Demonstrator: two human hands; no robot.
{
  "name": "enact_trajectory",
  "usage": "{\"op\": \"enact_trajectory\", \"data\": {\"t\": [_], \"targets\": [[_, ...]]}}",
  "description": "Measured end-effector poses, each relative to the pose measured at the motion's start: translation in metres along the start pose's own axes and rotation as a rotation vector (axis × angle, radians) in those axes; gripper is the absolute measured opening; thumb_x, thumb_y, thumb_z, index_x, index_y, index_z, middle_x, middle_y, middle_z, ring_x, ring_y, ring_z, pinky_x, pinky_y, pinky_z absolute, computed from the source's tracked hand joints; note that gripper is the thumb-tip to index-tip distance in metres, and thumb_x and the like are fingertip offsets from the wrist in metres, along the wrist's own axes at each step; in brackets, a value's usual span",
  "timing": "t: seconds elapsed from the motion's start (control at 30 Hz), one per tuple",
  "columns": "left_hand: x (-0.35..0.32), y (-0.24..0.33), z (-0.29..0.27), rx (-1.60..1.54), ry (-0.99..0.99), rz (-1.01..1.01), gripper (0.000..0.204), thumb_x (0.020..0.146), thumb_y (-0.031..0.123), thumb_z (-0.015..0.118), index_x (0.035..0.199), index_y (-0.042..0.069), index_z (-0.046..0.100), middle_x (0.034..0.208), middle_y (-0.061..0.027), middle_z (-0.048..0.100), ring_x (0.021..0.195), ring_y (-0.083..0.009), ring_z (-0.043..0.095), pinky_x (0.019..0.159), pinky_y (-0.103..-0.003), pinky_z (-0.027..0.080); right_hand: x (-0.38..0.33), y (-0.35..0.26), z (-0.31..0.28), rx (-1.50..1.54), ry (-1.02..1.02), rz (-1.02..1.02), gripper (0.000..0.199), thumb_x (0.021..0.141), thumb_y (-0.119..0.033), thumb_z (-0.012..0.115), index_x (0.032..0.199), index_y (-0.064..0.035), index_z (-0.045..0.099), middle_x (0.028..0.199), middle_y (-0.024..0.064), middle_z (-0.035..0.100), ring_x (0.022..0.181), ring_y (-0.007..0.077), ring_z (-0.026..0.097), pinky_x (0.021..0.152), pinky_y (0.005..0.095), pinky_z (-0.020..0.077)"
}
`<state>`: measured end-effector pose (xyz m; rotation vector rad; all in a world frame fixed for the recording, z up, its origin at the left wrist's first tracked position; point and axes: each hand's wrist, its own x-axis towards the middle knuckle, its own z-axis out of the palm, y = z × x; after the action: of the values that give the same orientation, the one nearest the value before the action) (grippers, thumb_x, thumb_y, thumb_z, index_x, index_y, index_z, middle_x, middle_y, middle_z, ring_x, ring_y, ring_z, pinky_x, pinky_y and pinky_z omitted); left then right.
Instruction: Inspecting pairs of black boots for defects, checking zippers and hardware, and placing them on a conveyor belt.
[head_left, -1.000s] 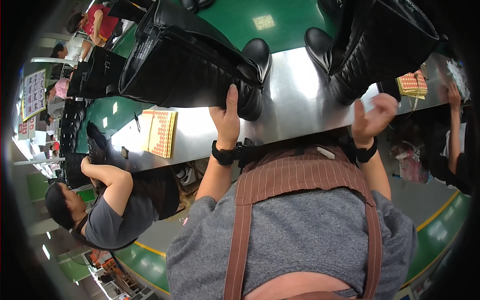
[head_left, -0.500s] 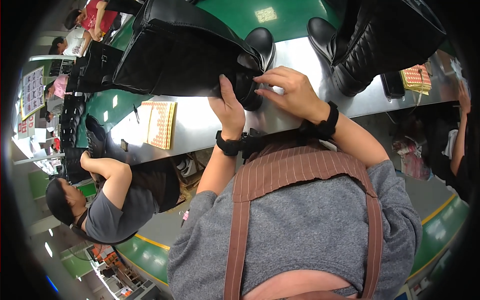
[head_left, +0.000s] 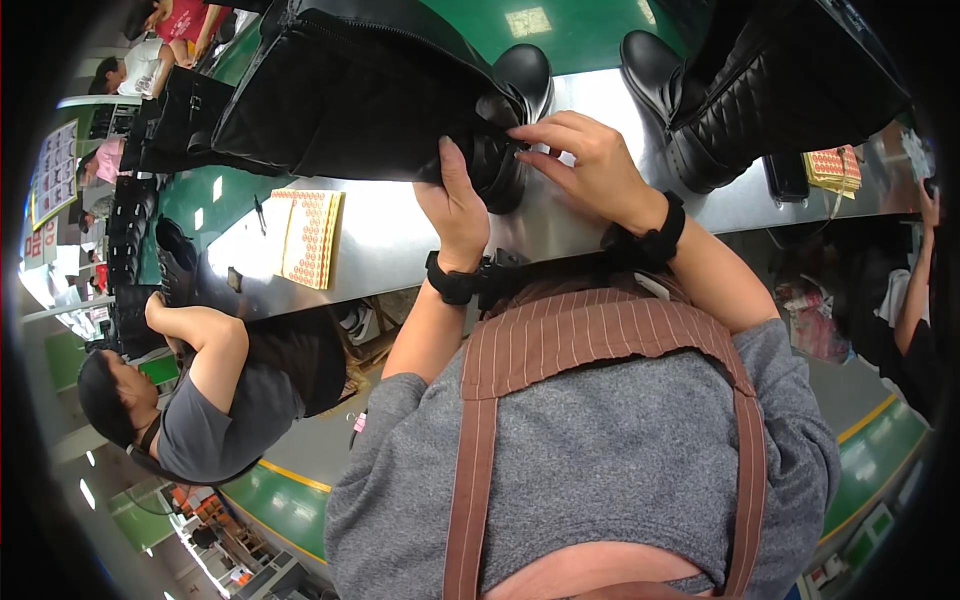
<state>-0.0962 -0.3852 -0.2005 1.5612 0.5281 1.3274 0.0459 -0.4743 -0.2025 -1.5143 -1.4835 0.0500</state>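
Note:
A tall black boot (head_left: pixel 340 95) with a zipper along its shaft leans over the metal table in front of me, its shaft toward the left and its rounded toe pointing away. My left hand (head_left: pixel 458 215) supports it near the ankle, thumb up against the leather, the other fingers hidden beneath. At the ankle, my right hand (head_left: pixel 592 168) pinches what looks like a thin black strap (head_left: pixel 508 137) between thumb and forefinger. To the right stands a second black boot (head_left: pixel 755 115) with a quilted shaft, untouched.
Sheets of round orange stickers (head_left: pixel 312 240) lie left on the metal table (head_left: pixel 370 235). A black case (head_left: pixel 786 175) and another sticker stack (head_left: pixel 832 170) sit at right. More footwear lines the left side. A co-worker (head_left: pixel 215 390) sits at left; another person's arm (head_left: pixel 918 265) shows far right.
My right thumb and forefinger have drawn closer together at the boot's ankle, with a dark strip now between them. My left hand keeps its hold. The view has shifted slightly.

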Motion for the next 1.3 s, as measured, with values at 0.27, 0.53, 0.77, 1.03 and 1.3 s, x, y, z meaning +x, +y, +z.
{"op": "enact_trajectory", "data": {"t": [0.27, 0.53, 0.77, 1.03, 1.3], "targets": [[0.001, -0.003, -0.001, 0.043, -0.018, 0.022, 0.030, 0.101, 0.019, 0.046, 0.111, -0.007, 0.056, 0.105, -0.0081, 0.061, 0.094, -0.0147, 0.056, 0.084, -0.028, 0.044, 0.006, 0.006, 0.002, -0.068, 0.030, -0.158, 0.015, 0.076, -0.010, 0.073, 0.091, -0.0093, 0.071, 0.083, 0.0043, 0.067, 0.073, 0.0229, 0.064, 0.065, 0.0313, 0.0508], [0.001, -0.002, -0.001, 0.004, -0.008, 0.010, 0.029, 0.101, 0.019, 0.046, 0.110, -0.007, 0.056, 0.104, -0.0081, 0.062, 0.093, -0.0139, 0.056, 0.083, -0.028, 0.045, 0.015, -0.009, 0.010, -0.065, -0.040, 0.076, 0.010, 0.079, -0.010, 0.070, 0.087, -0.0075, 0.064, 0.079, 0.0051, 0.059, 0.071, 0.0233, 0.063, 0.062, 0.0329, 0.0500], [0.000, -0.005, -0.003, -0.026, -0.054, -0.019, 0.031, 0.101, 0.017, 0.046, 0.120, -0.007, 0.050, 0.114, -0.0102, 0.059, 0.099, -0.0152, 0.056, 0.088, -0.029, 0.045, 0.014, -0.008, 0.028, -0.211, 0.016, 0.002, 0.011, 0.080, -0.010, 0.065, 0.088, -0.0107, 0.058, 0.082, 0.0035, 0.054, 0.079, 0.0232, 0.059, 0.065, 0.0351, 0.0464], [-0.001, -0.005, 0.007, 0.090, 0.094, 0.035, 0.031, 0.100, 0.015, 0.047, 0.121, -0.008, 0.049, 0.116, -0.0116, 0.058, 0.103, -0.0177, 0.056, 0.092, -0.030, 0.044, -0.013, -0.006, 0.012, 0.088, -0.254, 0.121, 0.007, 0.086, -0.007, 0.060, 0.090, -0.0045, 0.055, 0.087, 0.0104, 0.054, 0.077, 0.0281, 0.055, 0.067, 0.0362, 0.0433], [0.002, -0.015, 0.004, -0.038, 0.094, 0.019, 0.030, 0.099, 0.014, 0.049, 0.120, -0.007, 0.051, 0.114, -0.0100, 0.059, 0.103, -0.0163, 0.056, 0.093, -0.028, 0.042, -0.017, 0.019, -0.029, -0.071, -0.166, 0.433, 0.013, 0.090, -0.012, 0.059, 0.092, 0.0002, 0.053, 0.083, 0.0104, 0.054, 0.069, 0.0217, 0.053, 0.067, 0.0318, 0.0438]]}}
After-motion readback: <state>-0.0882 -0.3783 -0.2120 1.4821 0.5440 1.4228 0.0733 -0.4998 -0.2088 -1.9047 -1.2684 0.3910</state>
